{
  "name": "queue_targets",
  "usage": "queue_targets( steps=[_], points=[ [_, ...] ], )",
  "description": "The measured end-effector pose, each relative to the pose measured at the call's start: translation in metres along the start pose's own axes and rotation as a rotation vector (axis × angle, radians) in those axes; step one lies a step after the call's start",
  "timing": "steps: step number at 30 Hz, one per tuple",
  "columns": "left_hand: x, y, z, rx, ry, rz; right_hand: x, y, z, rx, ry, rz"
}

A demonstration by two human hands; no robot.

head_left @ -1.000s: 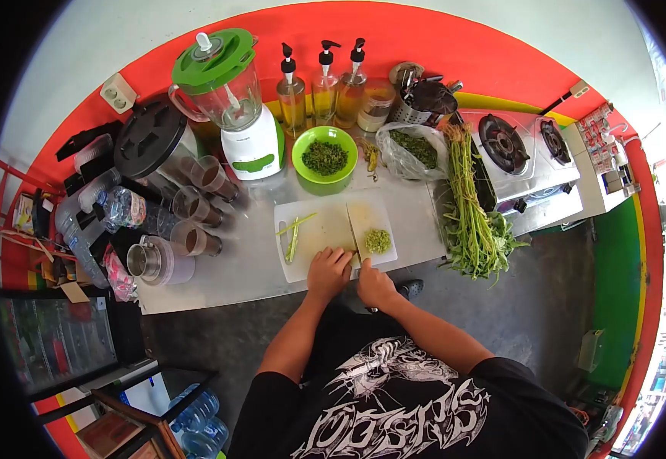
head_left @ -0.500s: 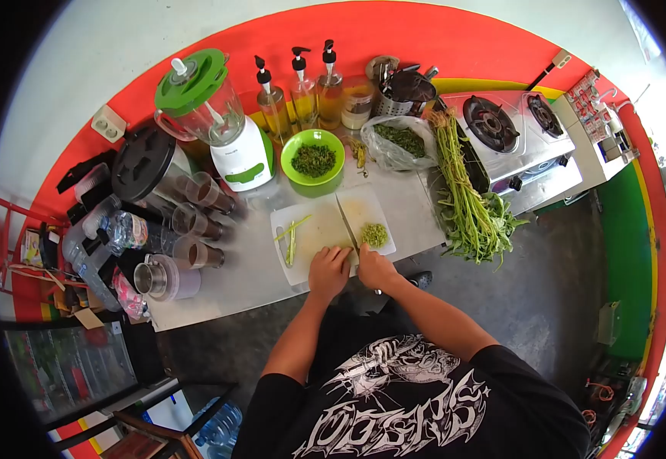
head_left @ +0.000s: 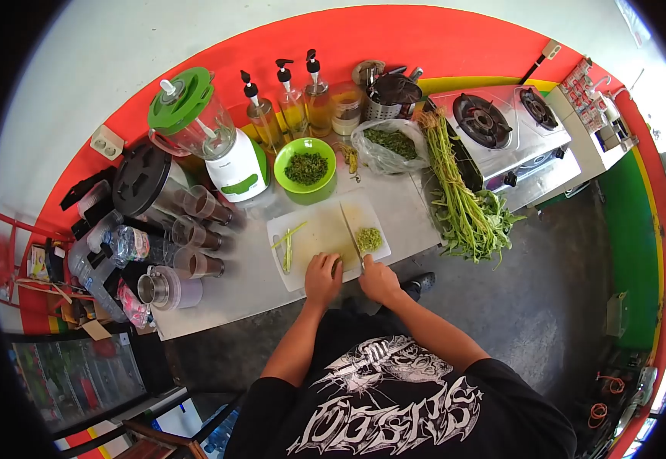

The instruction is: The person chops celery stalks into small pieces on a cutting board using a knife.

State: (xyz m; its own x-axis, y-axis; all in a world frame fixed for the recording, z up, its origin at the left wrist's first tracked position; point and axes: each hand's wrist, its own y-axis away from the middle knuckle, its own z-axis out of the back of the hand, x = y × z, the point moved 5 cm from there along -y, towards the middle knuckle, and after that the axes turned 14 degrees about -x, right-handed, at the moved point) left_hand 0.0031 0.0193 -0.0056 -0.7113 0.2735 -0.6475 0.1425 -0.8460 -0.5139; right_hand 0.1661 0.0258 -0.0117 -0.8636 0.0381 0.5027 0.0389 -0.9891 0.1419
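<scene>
My right hand [head_left: 380,281] is closed round the handle of a knife [head_left: 350,229], whose long blade points away from me across the white cutting board [head_left: 276,226]. To the right of the blade lies a small heap of chopped green stalks [head_left: 369,239]. My left hand [head_left: 323,281] rests at the board's near edge, left of the knife, with its fingers bent and held together; whatever is under them is hidden. A few uncut green stalks [head_left: 288,249] lie on the board's left side.
Behind the board stands a green bowl [head_left: 281,170] of chopped greens, beside a blender [head_left: 235,168]. A plastic bag [head_left: 386,159] of greens and a bunch of leafy stalks [head_left: 463,183] lie rightward, near a gas stove [head_left: 513,126]. Cups [head_left: 199,256] stand left.
The gap between my hands has widened slightly, the left hand drawing away from the knife. My right hand keeps hold of the knife. The whole view has shifted a little.
</scene>
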Motion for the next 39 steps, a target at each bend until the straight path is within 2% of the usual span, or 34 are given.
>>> queue_targets(
  steps=[2, 6, 12, 16, 19, 21, 27, 34, 37, 39],
  points=[
    [-0.001, 0.001, 0.004, -0.041, 0.004, -0.049, 0.000, 0.000, 0.007, 0.007, -0.019, 0.023],
    [-0.001, 0.001, 0.011, 0.024, -0.008, -0.140, 0.003, 0.001, 0.006, 0.044, -0.051, 0.173],
    [0.002, 0.005, 0.020, 0.131, -0.086, -0.214, 0.004, 0.001, -0.002, 0.139, -0.033, 0.263],
    [0.004, 0.005, 0.021, 0.216, -0.156, -0.297, 0.016, 0.007, 0.002, 0.147, -0.016, 0.258],
    [0.006, 0.004, 0.024, 0.272, -0.198, -0.356, 0.029, 0.008, 0.003, 0.055, 0.142, 0.252],
    [0.008, 0.003, 0.023, 0.267, -0.206, -0.358, 0.034, 0.016, -0.001, -0.005, 0.304, 0.283],
    [0.010, 0.006, 0.020, 0.281, -0.224, -0.339, 0.036, 0.032, 0.004, -0.096, 0.432, 0.309],
    [0.011, 0.006, 0.020, 0.272, -0.210, -0.324, 0.030, 0.013, -0.017, -0.075, 0.360, 0.258],
    [0.008, 0.004, 0.023, 0.267, -0.210, -0.317, 0.035, 0.009, -0.008, -0.177, 0.419, 0.358],
    [0.008, 0.004, 0.023, 0.259, -0.217, -0.323, 0.036, 0.016, -0.005, -0.102, 0.453, 0.355]
  ],
)
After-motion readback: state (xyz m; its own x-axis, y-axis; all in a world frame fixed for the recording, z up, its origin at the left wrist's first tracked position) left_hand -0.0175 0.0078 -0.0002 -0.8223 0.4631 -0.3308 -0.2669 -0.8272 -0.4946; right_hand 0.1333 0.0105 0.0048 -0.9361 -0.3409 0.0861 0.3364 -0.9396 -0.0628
